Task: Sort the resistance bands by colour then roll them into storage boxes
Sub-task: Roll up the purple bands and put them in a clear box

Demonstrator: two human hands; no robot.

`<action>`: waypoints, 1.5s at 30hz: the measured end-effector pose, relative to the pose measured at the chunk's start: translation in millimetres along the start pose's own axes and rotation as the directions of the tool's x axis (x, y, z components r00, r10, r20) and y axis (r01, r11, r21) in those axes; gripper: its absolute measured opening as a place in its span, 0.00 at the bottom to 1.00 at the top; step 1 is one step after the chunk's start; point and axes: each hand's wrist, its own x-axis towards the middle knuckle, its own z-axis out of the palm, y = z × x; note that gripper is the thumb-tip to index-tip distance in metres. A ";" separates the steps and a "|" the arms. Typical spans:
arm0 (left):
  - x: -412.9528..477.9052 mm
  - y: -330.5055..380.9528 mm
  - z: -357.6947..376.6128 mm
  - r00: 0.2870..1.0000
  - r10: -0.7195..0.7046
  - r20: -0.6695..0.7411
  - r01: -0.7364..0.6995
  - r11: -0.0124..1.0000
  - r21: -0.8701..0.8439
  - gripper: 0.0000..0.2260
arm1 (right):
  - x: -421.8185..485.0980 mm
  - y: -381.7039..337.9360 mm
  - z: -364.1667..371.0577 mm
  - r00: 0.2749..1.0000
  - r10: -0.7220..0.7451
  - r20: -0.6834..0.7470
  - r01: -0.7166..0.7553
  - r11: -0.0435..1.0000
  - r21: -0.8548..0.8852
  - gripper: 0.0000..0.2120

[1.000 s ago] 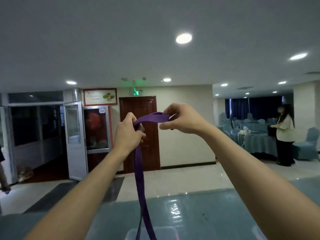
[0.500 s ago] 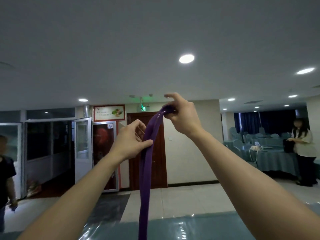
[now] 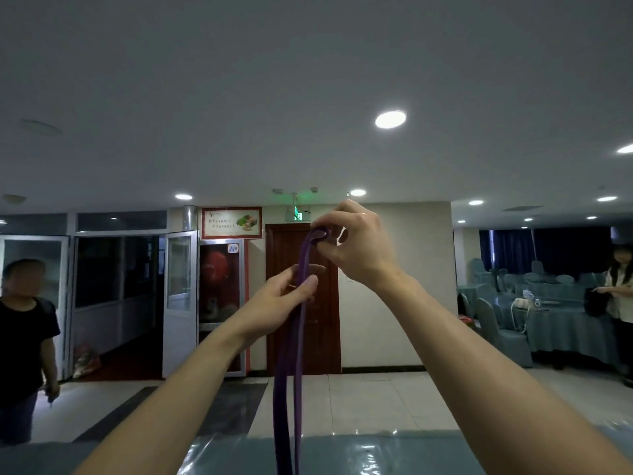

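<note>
A long purple resistance band hangs doubled from head height down past the bottom of the view. My right hand pinches its folded top end between thumb and fingers. Lower and to the left, my left hand holds the two strands between thumb and fingers. The band's lower end is out of view, and no storage box shows.
A glossy teal table runs along the bottom edge. A person in black stands at the far left and another person at the far right beside covered tables and chairs. A brown door is straight ahead.
The view has tilted up, so the clear box on the table is gone from sight. My right hand rose with the band's top end; my left hand slid lower along the strands.
</note>
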 end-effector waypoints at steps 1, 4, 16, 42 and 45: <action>-2.2 -2.2 3.1 1.000 -0.001 -0.008 0.000 0.997 -0.078 0.20 | -0.4 -4.9 2.6 1.000 -0.013 -0.007 0.013 1.000 -0.024 0.11; -8.3 -11.2 2.0 0.999 -0.039 -0.007 0.031 0.885 -0.465 0.26 | -1.2 -12.6 6.6 0.998 0.001 -0.063 -0.006 0.997 -0.082 0.09; -24.5 -29.0 -37.7 1.000 -0.011 0.015 0.014 0.974 -0.225 0.10 | -47.7 -31.0 34.7 0.993 0.112 -0.023 -0.115 0.976 -0.187 0.09; -20.7 -33.6 -31.8 0.964 0.051 0.260 -0.133 0.942 0.310 0.11 | -113.3 16.0 7.4 0.601 0.405 0.689 -0.726 0.637 0.259 0.15; -22.8 -38.1 -13.3 0.976 0.048 0.211 -0.112 0.947 0.302 0.12 | -129.8 21.8 5.3 0.643 0.425 0.637 -0.749 0.524 0.406 0.17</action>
